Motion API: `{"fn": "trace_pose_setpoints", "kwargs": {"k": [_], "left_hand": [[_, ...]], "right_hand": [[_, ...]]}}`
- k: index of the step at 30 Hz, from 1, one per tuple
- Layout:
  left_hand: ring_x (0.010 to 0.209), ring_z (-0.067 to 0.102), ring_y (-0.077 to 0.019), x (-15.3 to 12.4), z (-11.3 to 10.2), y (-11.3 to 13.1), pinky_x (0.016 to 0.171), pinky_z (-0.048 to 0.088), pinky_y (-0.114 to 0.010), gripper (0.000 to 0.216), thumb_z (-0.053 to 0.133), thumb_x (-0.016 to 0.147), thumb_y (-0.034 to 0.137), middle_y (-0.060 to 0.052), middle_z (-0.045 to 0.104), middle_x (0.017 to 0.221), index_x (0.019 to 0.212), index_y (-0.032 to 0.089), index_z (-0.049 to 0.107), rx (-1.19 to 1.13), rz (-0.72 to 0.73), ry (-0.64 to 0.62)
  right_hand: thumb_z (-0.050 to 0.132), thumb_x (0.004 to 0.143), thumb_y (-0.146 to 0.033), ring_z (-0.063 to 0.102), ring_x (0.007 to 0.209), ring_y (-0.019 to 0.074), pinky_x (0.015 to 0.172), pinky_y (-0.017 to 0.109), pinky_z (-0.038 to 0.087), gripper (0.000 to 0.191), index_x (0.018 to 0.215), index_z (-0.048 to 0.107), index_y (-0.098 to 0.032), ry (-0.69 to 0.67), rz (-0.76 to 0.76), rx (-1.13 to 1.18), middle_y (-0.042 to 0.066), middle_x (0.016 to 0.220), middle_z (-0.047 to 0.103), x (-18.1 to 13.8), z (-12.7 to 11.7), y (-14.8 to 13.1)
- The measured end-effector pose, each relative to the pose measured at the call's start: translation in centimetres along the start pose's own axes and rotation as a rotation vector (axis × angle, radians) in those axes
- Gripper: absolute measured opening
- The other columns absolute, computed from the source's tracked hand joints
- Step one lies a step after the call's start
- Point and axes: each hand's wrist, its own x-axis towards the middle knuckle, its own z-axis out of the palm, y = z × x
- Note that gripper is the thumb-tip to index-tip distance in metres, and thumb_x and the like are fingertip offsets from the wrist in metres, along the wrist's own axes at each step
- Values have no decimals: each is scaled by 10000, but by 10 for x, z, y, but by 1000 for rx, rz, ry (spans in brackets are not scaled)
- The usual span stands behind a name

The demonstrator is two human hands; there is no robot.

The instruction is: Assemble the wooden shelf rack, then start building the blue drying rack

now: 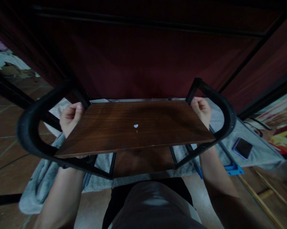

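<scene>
A small two-level shelf rack stands before me, with a brown wood-grain top board (pixel 143 127) and a black metal frame (pixel 225 111) that curves into a rounded loop at each side. My left hand (pixel 71 117) is closed at the far left corner, against the black upright. Level with it, my right hand (pixel 201 109) is closed round the far right upright. Both forearms pass beneath the side loops. A small white mark (pixel 136 126) shows near the middle of the top board. Below it, part of a lower brown board (pixel 143 160) is visible.
The rack rests on a grey cloth (pixel 98 186). A dark red panel (pixel 148 60) rises close behind it. To the right lie a phone (pixel 242 148) and a blue bracket-like piece (pixel 234 169). A wooden ladder-like frame (pixel 260 197) is on the floor at right.
</scene>
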Motion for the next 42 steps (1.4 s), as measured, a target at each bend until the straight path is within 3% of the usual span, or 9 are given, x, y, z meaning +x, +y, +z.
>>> {"fn": "trace_pose_setpoints", "kwargs": {"k": [7,17,22,29,42], "left_hand": [[758,643,-109,2,-2,-7,786,533,-242,180,764,835,295,-24,739,844,921,138,744,32,68,63],[765,649,-133,9,-8,-13,779,545,-283,325,792,759,433,-17,717,858,947,175,733,72,114,-18],[697,588,-112,11,-9,-11,720,499,-267,335,816,754,465,4,671,810,919,188,726,32,100,-38],[725,596,-124,5,-7,-5,757,504,-288,353,791,780,495,2,669,822,934,183,730,41,66,-56],[700,588,-91,7,-10,0,669,470,-219,303,823,767,416,7,690,825,937,176,750,20,-21,-64]], "right_hand": [[779,796,-556,667,832,193,745,342,557,316,913,665,-285,33,-12,76,-1,852,691,-5,-3,15],[758,829,-562,644,732,164,659,288,527,313,897,659,-273,21,-70,54,-20,786,658,1,-6,24],[728,867,-561,646,730,161,656,283,527,290,876,672,-277,-31,-49,91,-20,785,662,0,-6,20],[744,850,-576,664,786,189,681,319,545,353,963,700,-245,-34,35,115,12,853,693,-11,-10,21],[760,850,-496,654,741,156,698,302,539,256,934,674,-270,21,-123,91,-20,822,675,2,-7,32]]}}
